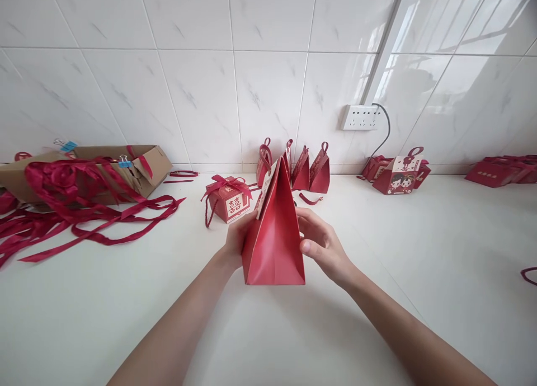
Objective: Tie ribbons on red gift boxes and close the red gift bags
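A red paper gift box (276, 240) with a peaked top is held up between both hands, its triangular end panel facing me. A cream printed tag or panel and a ribbon loop show on its left side. My left hand (240, 238) grips the box's left side, its fingers mostly hidden behind it. On the other side, my right hand (325, 241) is curved round the right edge, thumb near the front corner and fingertips behind. Just beyond the left hand stands a small red box with a bow (229, 200).
Several peaked red boxes (319, 173) stand against the tiled wall. At left, a cardboard tray (157, 156) holds clips and dark red ribbons (104, 218) spilling out. More boxes (398, 176) sit at right, below a power strip (361, 117). A short ribbon piece (311, 200) lies behind my right hand.
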The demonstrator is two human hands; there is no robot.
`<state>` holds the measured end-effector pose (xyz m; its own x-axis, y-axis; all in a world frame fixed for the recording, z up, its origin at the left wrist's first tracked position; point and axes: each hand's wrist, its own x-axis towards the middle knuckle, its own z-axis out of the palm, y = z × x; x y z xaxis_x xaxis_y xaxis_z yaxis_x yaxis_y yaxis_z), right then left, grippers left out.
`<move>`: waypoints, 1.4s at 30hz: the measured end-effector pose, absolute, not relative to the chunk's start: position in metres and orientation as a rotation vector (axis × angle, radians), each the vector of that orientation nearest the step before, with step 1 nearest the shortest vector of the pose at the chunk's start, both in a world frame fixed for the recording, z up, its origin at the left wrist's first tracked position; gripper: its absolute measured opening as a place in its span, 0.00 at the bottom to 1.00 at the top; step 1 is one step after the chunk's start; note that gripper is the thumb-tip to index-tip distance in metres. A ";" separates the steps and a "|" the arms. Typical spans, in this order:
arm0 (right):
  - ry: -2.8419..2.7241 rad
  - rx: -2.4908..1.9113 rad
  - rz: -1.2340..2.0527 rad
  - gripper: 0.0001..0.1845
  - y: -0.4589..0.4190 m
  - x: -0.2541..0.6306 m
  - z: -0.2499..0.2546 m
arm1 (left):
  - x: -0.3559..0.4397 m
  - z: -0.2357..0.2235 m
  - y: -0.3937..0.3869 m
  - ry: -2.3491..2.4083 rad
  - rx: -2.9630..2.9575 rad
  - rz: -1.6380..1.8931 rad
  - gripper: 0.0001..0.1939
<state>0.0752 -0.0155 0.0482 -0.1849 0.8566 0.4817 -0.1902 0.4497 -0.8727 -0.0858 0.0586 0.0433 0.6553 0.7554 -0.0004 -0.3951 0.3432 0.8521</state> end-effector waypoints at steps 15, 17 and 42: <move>-1.272 -0.931 0.945 0.21 -0.012 0.074 0.047 | -0.076 0.036 0.060 0.555 1.101 1.272 0.19; -1.224 -0.966 0.949 0.20 -0.009 0.073 0.045 | -0.076 0.036 0.060 0.539 1.169 1.307 0.19; -1.499 -1.400 0.596 0.21 0.000 0.104 0.035 | -0.088 0.007 0.091 0.936 1.906 0.971 0.27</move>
